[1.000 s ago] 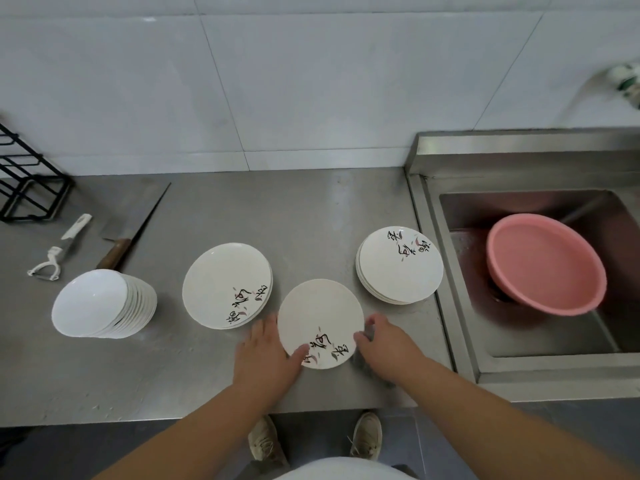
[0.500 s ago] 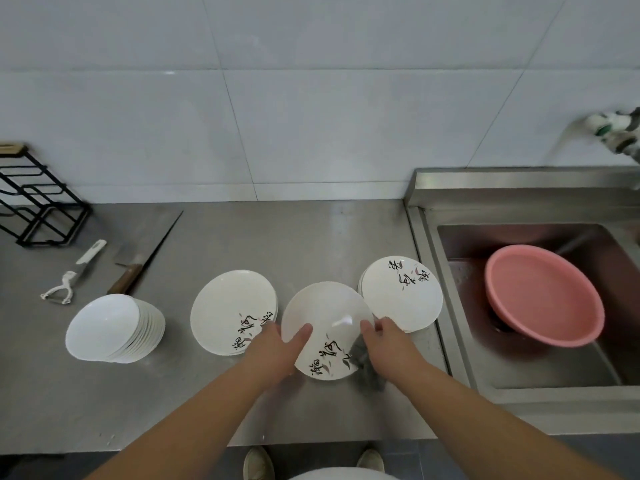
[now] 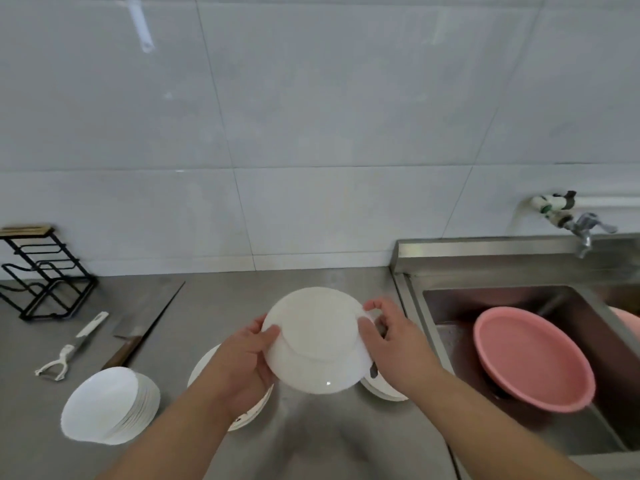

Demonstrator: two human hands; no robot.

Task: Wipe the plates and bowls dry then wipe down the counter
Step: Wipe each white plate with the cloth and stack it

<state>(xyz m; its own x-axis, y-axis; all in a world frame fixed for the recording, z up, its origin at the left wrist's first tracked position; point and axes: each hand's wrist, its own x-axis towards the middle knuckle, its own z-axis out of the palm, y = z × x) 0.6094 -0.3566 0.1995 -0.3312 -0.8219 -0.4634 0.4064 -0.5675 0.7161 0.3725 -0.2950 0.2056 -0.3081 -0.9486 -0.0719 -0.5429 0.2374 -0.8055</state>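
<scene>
The plate (image 3: 317, 341) is up off the surface (image 3: 311, 438), tilted so its bare underside and foot ring face you, and held above the gap between two low stacks of plates: one (image 3: 204, 370) under your left wrist, the other (image 3: 384, 389) under your right. Your left hand (image 3: 242, 358) grips the left rim with its thumb laid on the underside. Your right hand (image 3: 398, 344) pinches the right rim, fingers (image 3: 372, 306) curled over the edge. A dark scrap (image 3: 373, 370) shows below that hand and may be the cloth, though you cannot tell from here. To dry this side well, let the left hand alone carry the plate, gripping the rim firmly because a wet glaze is likely slippery. Free the right hand to sweep the cloth round the foot ring, where water probably gathers, then out to the edge. Work low over the surface and away from the sink (image 3: 450, 306) and the bowls (image 3: 107, 405), so a slip costs little.
</scene>
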